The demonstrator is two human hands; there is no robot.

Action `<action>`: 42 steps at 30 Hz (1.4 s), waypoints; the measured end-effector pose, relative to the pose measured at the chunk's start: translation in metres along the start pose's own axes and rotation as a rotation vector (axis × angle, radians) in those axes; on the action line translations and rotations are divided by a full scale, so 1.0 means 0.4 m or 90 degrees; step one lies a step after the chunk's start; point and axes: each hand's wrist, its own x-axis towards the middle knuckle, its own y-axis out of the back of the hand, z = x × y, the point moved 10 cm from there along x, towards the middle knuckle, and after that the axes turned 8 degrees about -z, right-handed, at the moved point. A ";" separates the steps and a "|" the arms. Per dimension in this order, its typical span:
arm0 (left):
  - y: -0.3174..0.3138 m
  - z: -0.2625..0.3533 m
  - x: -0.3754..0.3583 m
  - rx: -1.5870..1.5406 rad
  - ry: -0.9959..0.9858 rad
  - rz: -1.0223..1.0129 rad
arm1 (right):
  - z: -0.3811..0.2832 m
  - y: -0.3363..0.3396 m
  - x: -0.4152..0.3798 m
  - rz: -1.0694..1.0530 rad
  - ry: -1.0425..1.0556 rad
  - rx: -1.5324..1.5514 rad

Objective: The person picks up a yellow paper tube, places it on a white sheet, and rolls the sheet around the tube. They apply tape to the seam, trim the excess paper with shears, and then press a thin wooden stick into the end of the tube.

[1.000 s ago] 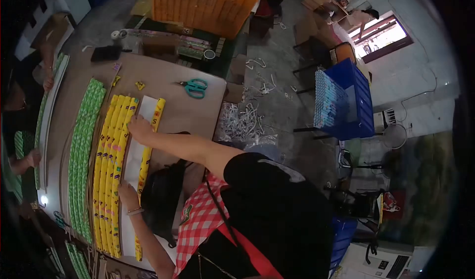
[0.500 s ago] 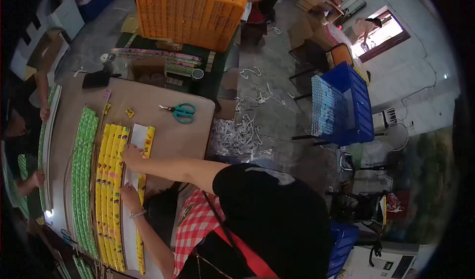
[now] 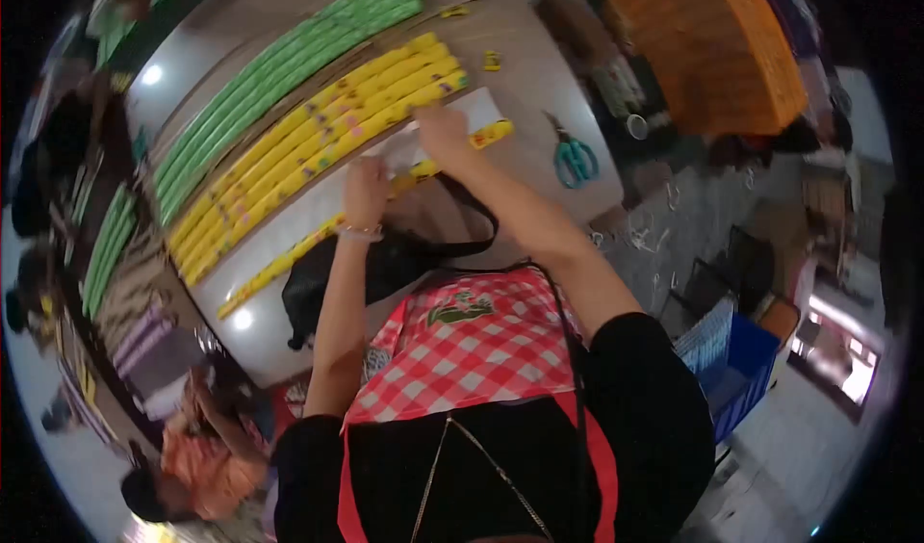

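Observation:
Several long yellow patterned rolls (image 3: pixel 318 148) lie side by side on the table. Along their near side runs a white strip (image 3: pixel 279 230), with a single narrow yellow patterned length (image 3: pixel 279 278) on its near edge. My left hand (image 3: pixel 366 192), with a bracelet at the wrist, is over the white strip, fingers bent together. Further right, my right hand (image 3: pixel 443 134) is curled at the edge of the nearest yellow roll, above the strip. Whatever the fingertips of both hands pinch is hidden. A black bag (image 3: pixel 356 273) lies beneath my forearms.
Green patterned rolls (image 3: pixel 289 81) lie beyond the yellow ones. Teal-handled scissors (image 3: pixel 575 161) and a small yellow piece (image 3: pixel 492 61) are to the right. An orange crate (image 3: pixel 707 52) stands past the table, a blue bin (image 3: pixel 741 374) at lower right. Another person (image 3: pixel 212 456) sits at lower left.
The head view has turned, so the table and rolls now slant across the upper left. Both hands stay over the white strip beside the yellow rolls.

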 end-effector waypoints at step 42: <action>-0.095 -0.095 0.067 0.000 0.437 -0.002 | -0.052 0.091 0.029 -0.377 0.096 -0.339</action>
